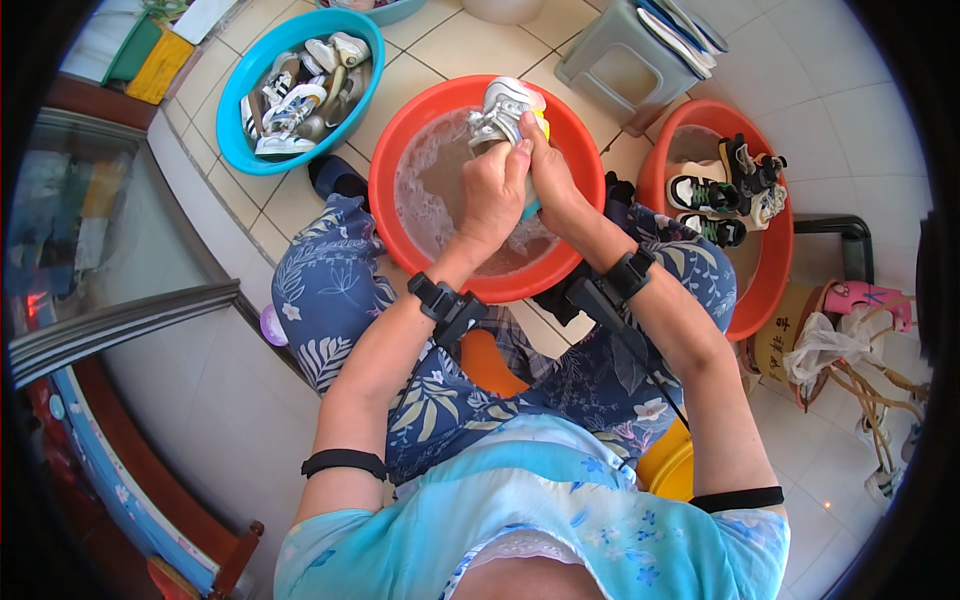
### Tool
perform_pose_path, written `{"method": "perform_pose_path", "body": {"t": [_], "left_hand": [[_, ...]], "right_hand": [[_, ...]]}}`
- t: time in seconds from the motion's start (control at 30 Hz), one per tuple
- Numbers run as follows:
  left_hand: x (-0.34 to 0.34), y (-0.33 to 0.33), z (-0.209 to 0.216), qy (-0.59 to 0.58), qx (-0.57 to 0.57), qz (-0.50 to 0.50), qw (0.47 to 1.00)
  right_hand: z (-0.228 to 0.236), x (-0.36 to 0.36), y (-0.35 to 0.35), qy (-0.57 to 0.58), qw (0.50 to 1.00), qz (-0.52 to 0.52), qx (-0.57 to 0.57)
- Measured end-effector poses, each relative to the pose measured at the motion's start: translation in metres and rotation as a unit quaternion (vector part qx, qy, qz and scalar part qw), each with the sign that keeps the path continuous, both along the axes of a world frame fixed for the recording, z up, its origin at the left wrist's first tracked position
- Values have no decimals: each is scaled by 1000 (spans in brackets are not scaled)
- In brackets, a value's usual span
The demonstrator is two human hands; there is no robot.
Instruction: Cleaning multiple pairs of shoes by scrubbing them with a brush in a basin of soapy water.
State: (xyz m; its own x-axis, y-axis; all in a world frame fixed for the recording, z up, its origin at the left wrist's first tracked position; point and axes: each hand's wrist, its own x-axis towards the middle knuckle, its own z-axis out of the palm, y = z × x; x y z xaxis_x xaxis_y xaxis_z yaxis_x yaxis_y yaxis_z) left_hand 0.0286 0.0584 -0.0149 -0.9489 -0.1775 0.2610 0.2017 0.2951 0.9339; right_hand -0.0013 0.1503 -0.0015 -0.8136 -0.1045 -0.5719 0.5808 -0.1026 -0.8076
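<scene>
A white and grey sneaker [503, 105] is held over the far part of a red-orange basin [386, 225] of murky, foamy water. My left hand [492, 190] is closed around the near part of the shoe. Pressed against its right side is my right hand [553, 185], fingers curled and thumb up beside the left thumb. A yellow patch shows at the shoe's right edge; I cannot tell what it belongs to. Below the right palm a small teal piece [531, 210] peeks out, mostly hidden by the hands.
Far left, a turquoise basin [232, 130] holds several shoes. At the right, another red basin [655, 165] holds dark and white sneakers [712, 192]. A grey plastic stool [625, 65] stands behind it. A pink clog [868, 303] and a clear plastic bag [830, 345] lie right.
</scene>
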Motion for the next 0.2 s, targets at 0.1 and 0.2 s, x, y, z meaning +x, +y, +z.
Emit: {"method": "perform_pose_path", "body": {"t": [0.1,0.2], "left_hand": [[-1,-2,-1,-32,-22,-3,999],[1,-4,3,-57,-18,-13,998]], "right_hand": [[-7,-1,-1,-6,1000,-1,-2],[-10,-3,-1,-19,1000,2,11]]}}
